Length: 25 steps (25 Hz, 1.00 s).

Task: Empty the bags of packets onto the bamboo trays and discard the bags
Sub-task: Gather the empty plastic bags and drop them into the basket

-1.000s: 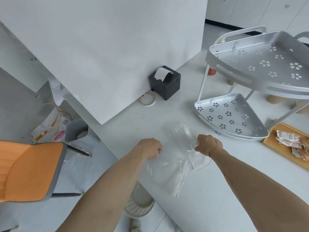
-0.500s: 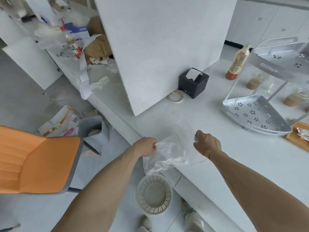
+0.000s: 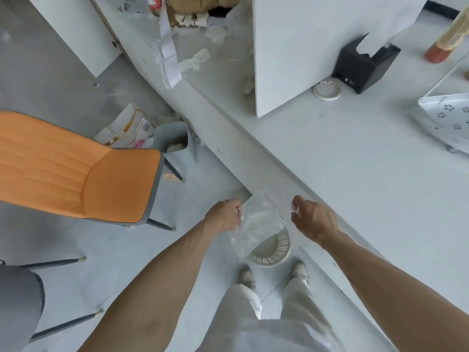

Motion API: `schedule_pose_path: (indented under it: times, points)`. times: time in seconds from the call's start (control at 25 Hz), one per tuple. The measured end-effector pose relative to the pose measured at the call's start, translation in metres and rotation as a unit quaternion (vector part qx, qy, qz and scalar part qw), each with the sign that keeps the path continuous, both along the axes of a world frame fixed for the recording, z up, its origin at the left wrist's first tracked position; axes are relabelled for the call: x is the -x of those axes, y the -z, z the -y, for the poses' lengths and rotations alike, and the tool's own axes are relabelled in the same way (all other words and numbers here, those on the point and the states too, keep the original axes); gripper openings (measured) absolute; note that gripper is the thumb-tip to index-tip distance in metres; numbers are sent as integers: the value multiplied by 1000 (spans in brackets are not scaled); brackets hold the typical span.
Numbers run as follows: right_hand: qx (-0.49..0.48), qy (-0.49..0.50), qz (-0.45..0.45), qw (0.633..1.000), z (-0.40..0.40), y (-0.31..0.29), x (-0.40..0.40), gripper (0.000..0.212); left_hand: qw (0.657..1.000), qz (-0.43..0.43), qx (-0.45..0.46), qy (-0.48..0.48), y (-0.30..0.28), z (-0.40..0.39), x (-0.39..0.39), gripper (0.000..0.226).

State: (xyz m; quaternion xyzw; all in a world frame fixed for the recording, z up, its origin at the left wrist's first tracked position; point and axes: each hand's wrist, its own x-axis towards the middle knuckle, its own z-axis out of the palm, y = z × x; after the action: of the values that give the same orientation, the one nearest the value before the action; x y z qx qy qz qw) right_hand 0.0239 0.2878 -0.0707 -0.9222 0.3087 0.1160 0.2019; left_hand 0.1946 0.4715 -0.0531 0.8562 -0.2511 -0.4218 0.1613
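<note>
A person stands at the edge of a long white counter [image 3: 355,158], both bare arms reaching down over a round white slotted wastebasket [image 3: 272,250] that sits on the grey floor just in front of the person's shoes. The left hand [image 3: 224,215] is closed in a pinch on the upper edge of a clear, empty-looking plastic bag [image 3: 253,227], which hangs crumpled directly above the wastebasket, its lower part overlapping the basket's rim. The right hand [image 3: 312,219] hovers just to the right of the wastebasket, beside the counter's edge, fingers curled loosely inward; whether it touches the bag's film cannot be made out. No bamboo tray or packets can be seen here. Left of the wastebasket, well apart from it, stands an orange chair [image 3: 76,168] on thin dark legs. Beyond the chair, farther from the wastebasket, a small grey bin [image 3: 175,141] sits against the counter base next to a printed cardboard box [image 3: 127,128] lying on the floor. On the counter above and to the right of the wastebasket, a black label printer [image 3: 363,67] stands beside a roll of tape [image 3: 327,89], both next to an upright white panel [image 3: 304,47]. The corner of a perforated metal rack [image 3: 446,118] shows at the far right.
</note>
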Motion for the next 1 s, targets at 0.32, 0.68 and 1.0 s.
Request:
schedule_pose_path:
  times: [0.32,0.68,1.0]
  points:
    - [-104,124,-124,979,-7,134,26,30,979,-64,-46,-187,138,-37,32,23]
    - [-180,165,-219,945,6,329,14,38,958,-131,-104,-234,345,-27,55,42]
    - [-182,132,-275,935,20,489,-6,49,941,-186,-108,-260,500,16,66,53]
